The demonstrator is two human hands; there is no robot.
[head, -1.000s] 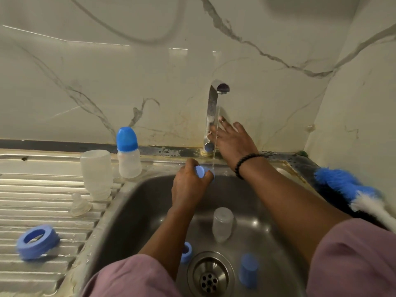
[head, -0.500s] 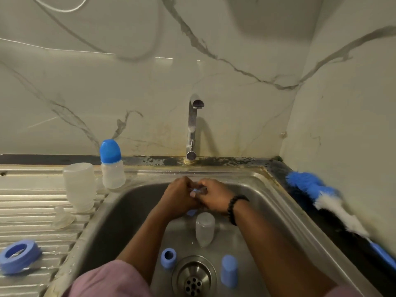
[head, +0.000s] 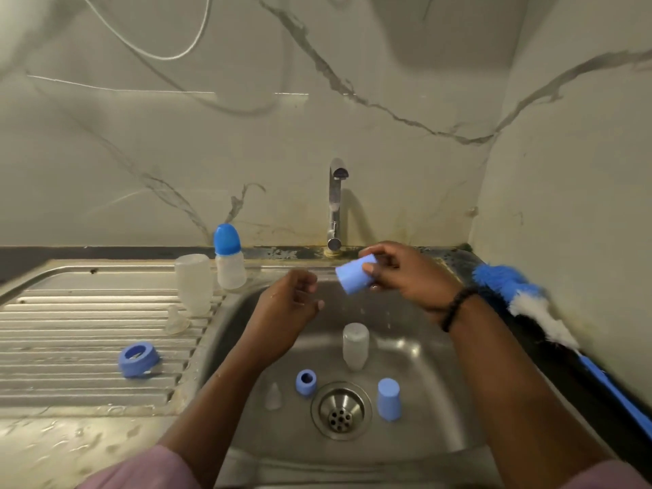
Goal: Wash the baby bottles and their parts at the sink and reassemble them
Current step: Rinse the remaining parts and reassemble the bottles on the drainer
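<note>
While the right hand (head: 405, 273) pinches a blue cap (head: 354, 276) over the sink (head: 423, 365), mouth tilted toward the left hand (head: 293, 305), that left hand hangs just beside it with fingers loosely curled, holding nothing. Below the hands, on the sink floor, stand a clear bottle (head: 355, 345), a blue ring (head: 306, 382), another blue cap (head: 388, 399) and what looks like a clear teat (head: 272, 397), around the drain (head: 341, 411). Left of the left hand, on the drainer (head: 70, 330), sit a capped bottle (head: 229, 257), an upturned bottle (head: 194, 284), a teat (head: 176, 321) and a larger collar (head: 138, 360). A brush (head: 522, 301) lies right of the right hand.
</note>
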